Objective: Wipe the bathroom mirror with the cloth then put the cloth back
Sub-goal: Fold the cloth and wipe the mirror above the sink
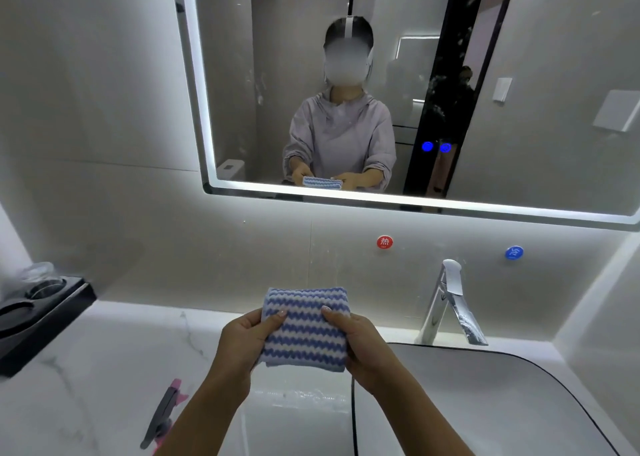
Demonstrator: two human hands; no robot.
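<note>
Cloth (304, 331): one, folded into a thick rectangle, fluffy weave, blue and white zigzag stripes running crosswise, pale blue edge along the bottom. It is held up in the air over the tabletop (104, 369), just left of the sink (485, 403), below the mirror (346, 194) and apart from it.

Two hands on it. Left hand (247, 338) grips the left edge, thumb across the front. Right hand (356, 341) grips the right edge the same way.

Counts: one lit-rim mirror, showing a person with the cloth; two blue lights (427, 146) on its glass. One chrome faucet (446, 303). Two round wall stickers, one red (384, 242), one blue (514, 252). One black tray (45, 317), far left. One grey-and-pink clip (162, 414) lying on the tabletop.
</note>
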